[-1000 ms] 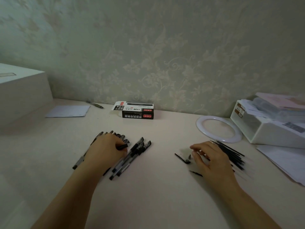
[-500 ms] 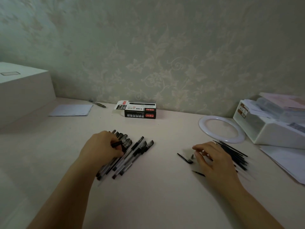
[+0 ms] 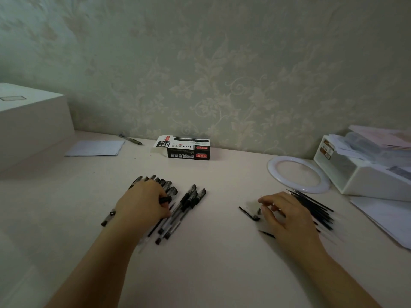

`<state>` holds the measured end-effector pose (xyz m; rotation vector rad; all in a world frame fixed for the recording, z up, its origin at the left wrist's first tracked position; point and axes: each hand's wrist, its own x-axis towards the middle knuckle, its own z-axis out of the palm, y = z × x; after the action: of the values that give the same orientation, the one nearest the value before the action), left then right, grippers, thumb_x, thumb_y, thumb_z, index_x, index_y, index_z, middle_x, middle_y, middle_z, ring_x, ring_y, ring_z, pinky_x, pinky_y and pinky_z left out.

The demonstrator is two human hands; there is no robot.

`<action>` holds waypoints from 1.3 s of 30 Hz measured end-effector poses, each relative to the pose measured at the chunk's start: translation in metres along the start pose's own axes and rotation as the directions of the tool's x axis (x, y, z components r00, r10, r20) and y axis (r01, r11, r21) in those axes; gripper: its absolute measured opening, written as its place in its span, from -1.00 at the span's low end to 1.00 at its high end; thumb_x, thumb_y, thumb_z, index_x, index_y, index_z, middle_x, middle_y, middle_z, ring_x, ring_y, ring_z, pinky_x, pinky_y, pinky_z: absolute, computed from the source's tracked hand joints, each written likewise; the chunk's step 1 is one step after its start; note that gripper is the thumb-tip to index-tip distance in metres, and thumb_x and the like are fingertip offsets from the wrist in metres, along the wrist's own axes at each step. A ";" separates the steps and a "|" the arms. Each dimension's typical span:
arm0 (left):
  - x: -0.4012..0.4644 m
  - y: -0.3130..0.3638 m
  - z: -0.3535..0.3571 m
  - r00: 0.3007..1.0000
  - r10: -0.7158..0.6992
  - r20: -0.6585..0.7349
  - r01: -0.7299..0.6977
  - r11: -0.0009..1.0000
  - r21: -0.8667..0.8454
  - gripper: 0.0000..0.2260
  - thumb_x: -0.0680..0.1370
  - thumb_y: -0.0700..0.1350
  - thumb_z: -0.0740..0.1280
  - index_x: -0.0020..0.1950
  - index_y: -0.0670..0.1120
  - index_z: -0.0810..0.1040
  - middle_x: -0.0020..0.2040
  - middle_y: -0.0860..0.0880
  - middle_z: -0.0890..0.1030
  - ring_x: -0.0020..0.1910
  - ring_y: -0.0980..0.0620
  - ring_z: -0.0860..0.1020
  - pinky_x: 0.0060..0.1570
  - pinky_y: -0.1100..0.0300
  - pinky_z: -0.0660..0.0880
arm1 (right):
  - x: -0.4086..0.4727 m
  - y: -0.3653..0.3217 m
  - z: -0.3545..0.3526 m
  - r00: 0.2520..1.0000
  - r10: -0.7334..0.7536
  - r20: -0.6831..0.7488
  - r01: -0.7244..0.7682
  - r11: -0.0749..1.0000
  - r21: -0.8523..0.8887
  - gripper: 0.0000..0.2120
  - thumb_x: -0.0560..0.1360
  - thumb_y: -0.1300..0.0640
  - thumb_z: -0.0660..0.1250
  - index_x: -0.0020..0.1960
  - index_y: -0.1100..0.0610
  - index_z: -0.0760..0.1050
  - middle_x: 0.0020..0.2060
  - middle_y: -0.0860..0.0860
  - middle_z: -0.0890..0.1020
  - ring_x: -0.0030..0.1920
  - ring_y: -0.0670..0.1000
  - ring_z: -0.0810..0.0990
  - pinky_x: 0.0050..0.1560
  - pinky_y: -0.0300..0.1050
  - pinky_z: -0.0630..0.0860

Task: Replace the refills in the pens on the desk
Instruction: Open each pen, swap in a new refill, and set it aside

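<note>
left hand (image 3: pixel 142 204) further over pens (image 3: pixel 184 205), fingers (image 3: pixel 164 204) curled, pinching one cap

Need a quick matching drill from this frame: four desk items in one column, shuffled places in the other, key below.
1. pile of pens
2. loose refills
3. pen box
4. white ring

a. by the wall, middle of the desk
b. under the left hand
c. beside the white organiser
d. beside the right hand

Pairs: 1-b, 2-d, 3-a, 4-c
</note>
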<state>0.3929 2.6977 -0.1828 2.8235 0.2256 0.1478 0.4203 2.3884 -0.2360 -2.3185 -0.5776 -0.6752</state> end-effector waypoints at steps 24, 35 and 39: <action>-0.010 0.078 0.032 0.989 0.148 -0.019 -0.081 0.426 -0.901 -0.78 0.57 -0.03 0.30 -0.29 0.03 0.53 -0.42 0.08 0.41 -0.48 0.14 0.29 -0.47 0.27 0.26 | 0.003 -0.007 0.001 0.996 -0.042 -0.082 0.045 0.998 0.038 -0.79 0.52 0.23 0.40 0.13 0.03 0.59 -0.08 -0.16 0.59 -0.03 -0.09 0.55 -0.03 -0.20 0.47; -0.012 0.095 0.058 0.962 0.226 0.151 0.087 0.268 -0.960 -0.80 0.60 -0.15 0.25 -0.22 -0.08 0.50 -0.42 0.04 0.54 -0.59 0.15 0.24 -0.58 0.33 0.21 | 0.003 -0.033 0.007 0.952 -0.304 -0.017 0.301 0.931 0.205 -0.80 0.53 0.31 0.32 0.08 0.11 0.62 -0.08 -0.15 0.65 -0.11 -0.13 0.58 -0.11 -0.22 0.51; -0.009 0.093 0.061 0.966 0.199 0.164 0.112 0.253 -0.961 -0.86 0.59 -0.16 0.27 -0.17 -0.11 0.52 -0.29 -0.05 0.60 -0.56 0.12 0.23 -0.58 0.30 0.20 | 0.001 -0.034 0.008 0.994 -0.066 0.084 0.026 0.912 0.410 -0.82 0.54 0.25 0.30 0.02 0.04 0.62 -0.15 -0.12 0.69 -0.15 -0.05 0.65 -0.15 -0.23 0.56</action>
<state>0.4041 2.5911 -0.2130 1.5082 -0.0372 -0.0718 0.4047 2.4177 -0.2249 -1.9552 -0.7427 -0.4156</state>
